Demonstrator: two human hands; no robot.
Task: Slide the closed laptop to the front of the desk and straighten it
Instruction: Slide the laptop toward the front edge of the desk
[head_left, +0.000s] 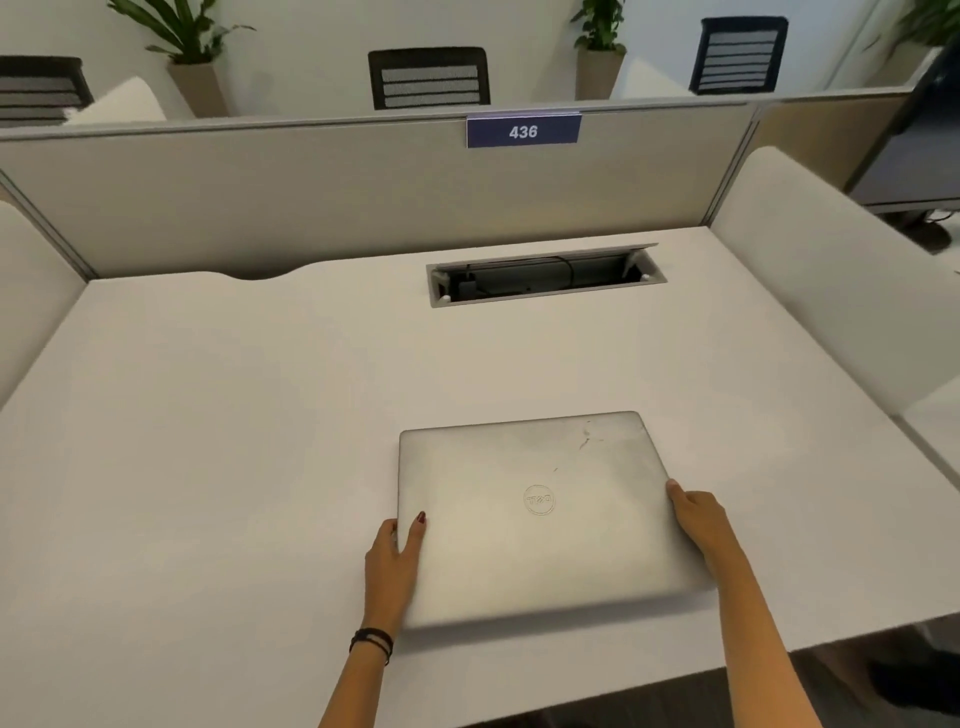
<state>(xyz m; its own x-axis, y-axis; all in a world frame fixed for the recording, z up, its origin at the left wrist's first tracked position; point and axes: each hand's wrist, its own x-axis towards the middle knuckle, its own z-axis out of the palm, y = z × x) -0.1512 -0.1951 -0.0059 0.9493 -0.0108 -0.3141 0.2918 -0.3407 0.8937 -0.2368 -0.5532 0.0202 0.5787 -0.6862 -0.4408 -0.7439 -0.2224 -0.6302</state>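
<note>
Closed silver laptop (540, 514) lies flat on the white desk (208, 441), near the desk's front edge, lid logo facing up. Left hand (394, 558) grips the laptop's left edge: thumb on the lid, fingers along the side, their tips hidden. Right hand (698, 525) clasps the laptop's right edge; its fingers are concealed under the rim. The laptop's near edge is blurred, possibly lifted slightly. Behind the laptop, an open cable hatch (545, 278); its contents are dark, hard to read. Black bands (371, 642) on left wrist.

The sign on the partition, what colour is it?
The sign is dark blue with the white number 436, seen clearly in the head view.
</note>
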